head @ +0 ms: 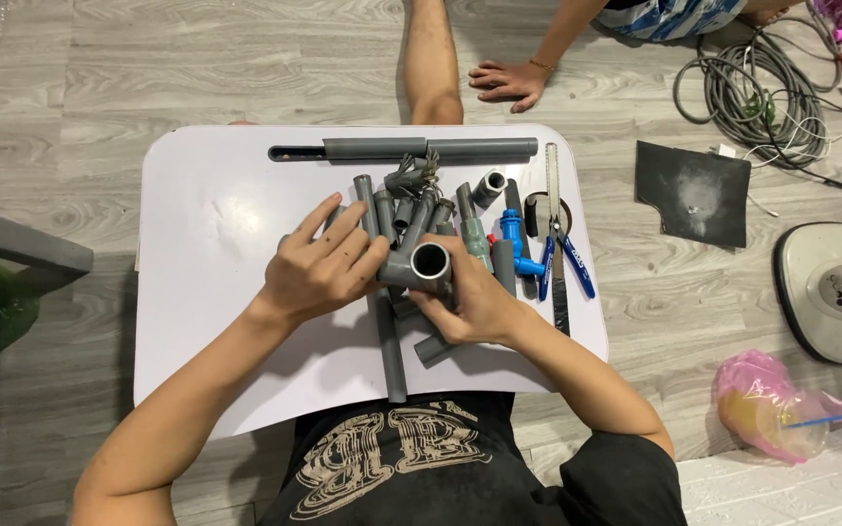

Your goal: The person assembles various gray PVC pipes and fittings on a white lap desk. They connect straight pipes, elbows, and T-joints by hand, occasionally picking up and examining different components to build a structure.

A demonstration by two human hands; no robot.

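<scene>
Grey pipe elbow fitting (419, 265) is being clamped above the white desk (207, 244) between both grips, left hand (319, 268) and right hand (475, 297) closing on it, and crowded loose pipe pieces (411, 209) beneath are risking being knocked off.

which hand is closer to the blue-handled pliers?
Right. The right hand grips the grey pipe fitting just left of the blue-handled pliers; the left hand holds the fitting's far side, farther from them.
</scene>
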